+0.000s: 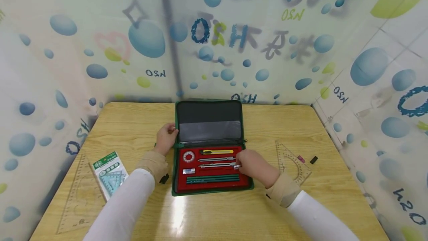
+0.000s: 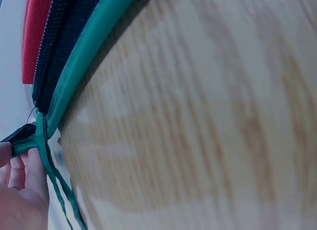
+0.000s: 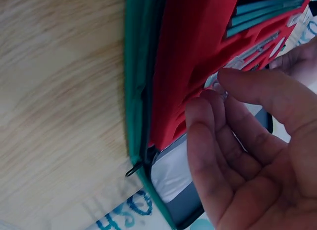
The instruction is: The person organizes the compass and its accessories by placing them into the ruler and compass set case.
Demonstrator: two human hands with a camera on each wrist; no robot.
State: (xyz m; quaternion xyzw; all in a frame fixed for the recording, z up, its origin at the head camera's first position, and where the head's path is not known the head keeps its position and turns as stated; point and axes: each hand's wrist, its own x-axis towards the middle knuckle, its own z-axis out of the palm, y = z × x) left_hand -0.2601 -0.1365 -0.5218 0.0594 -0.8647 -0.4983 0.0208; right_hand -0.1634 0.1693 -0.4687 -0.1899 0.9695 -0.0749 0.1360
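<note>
Green-edged zip case with a black lid (image 1: 210, 111) lies unfolded at the middle of a pale wood table (image 1: 133, 122), its red tray (image 1: 208, 171) toward the person. At far left, a clear plastic triangular ruler (image 1: 76, 190) lies near a green-topped packet (image 1: 110, 174) showing blue-tinted triangles. The left hand (image 1: 165, 138) grasps the lid's left edge, thumb and fingers pinching the green border in the left wrist view. Within the tray, a white ring-shaped disc (image 1: 188, 151) sits above a small white-and-blue block (image 1: 188, 171); beside them run a yellow-and-black cutter (image 1: 219, 152), two slender silver metal instruments (image 1: 217, 158) and, nearest the person, a row of dark green pencils (image 1: 212, 179). At the tray's right side, the right hand (image 1: 255, 166) pinches a small silvery piece (image 1: 236, 166), mostly hidden by the fingertips. Farther right, a second clear triangular ruler (image 1: 282, 155) lies near a small pink block (image 1: 301, 158) and a small black block (image 1: 313, 160).
</note>
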